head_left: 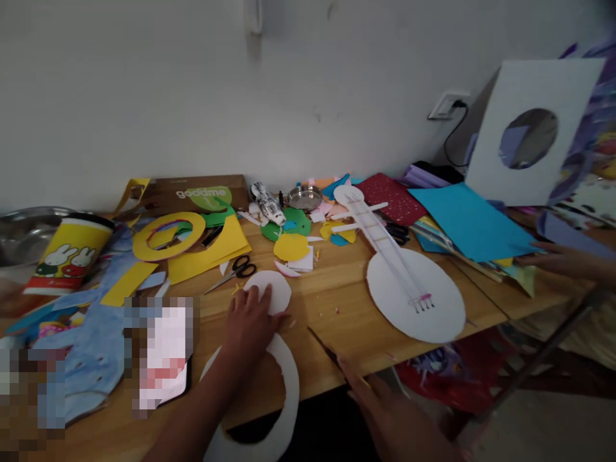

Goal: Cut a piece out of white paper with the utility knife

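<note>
My left hand (253, 314) rests on a white round cardboard piece (272, 290), its fingers spread over the near part. Below it lies a white cardboard ring (287, 385), partly hidden under my left forearm. Near the table's front edge my right hand (380, 398) is closed around a knife (325, 343), its thin dark blade pointing up and left. To the right of the knife lies a white cardboard instrument shape (409, 292) with strings along its neck. Scissors (238, 273) with black handles lie just beyond my left hand.
At left stand a yellow cup (72, 250), a metal bowl (19, 237) and a phone (166, 353). Yellow paper (216, 253) and a goodme box (192, 190) lie behind. At right, another person's hand (568, 260) touches blue card (476, 218); a white board (486, 141) with a round hole leans there.
</note>
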The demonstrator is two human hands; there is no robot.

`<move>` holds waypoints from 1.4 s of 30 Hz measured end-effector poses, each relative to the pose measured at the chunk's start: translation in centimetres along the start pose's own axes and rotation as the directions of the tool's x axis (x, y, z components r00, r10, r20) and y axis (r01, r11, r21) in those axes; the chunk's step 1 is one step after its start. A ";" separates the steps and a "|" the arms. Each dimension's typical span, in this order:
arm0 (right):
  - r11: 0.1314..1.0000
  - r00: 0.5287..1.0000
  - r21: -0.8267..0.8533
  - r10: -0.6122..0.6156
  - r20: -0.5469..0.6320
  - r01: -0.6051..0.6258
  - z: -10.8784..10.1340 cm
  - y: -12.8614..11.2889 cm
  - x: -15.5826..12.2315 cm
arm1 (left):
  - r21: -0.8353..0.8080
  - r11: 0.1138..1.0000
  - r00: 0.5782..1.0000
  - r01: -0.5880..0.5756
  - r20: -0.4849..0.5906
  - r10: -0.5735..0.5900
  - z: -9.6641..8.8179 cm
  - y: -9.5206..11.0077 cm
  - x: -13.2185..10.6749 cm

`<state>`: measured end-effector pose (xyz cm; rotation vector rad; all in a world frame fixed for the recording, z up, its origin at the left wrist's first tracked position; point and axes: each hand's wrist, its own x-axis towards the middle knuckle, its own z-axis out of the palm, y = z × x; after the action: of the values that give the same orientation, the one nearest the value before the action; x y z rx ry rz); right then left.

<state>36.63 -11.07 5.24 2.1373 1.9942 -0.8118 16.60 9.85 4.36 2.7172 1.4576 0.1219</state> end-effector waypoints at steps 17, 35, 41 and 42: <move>0.925 0.901 0.321 -0.048 -0.431 0.203 -2.8 0.0 5.9 | -0.037 0.994 0.994 -0.102 0.022 0.103 -0.2 -1.7 -1.3; 0.991 0.953 0.032 -0.114 -0.281 0.127 -5.8 -1.6 10.1 | -0.199 0.966 0.986 -0.167 -0.010 0.168 1.3 -1.0 -0.8; 0.992 0.974 -0.100 -0.092 -0.207 0.072 -6.8 -2.3 10.1 | -0.172 0.968 0.983 -0.183 -0.013 0.183 1.4 -1.1 -0.6; 0.989 0.976 -0.134 -0.087 -0.198 0.061 -6.8 -2.5 10.1 | -0.165 0.969 0.983 -0.183 -0.016 0.183 1.4 -0.9 -0.6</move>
<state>36.26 1.26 7.23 2.1616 2.1699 -0.4755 15.62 9.83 2.82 2.7086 1.1375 0.2408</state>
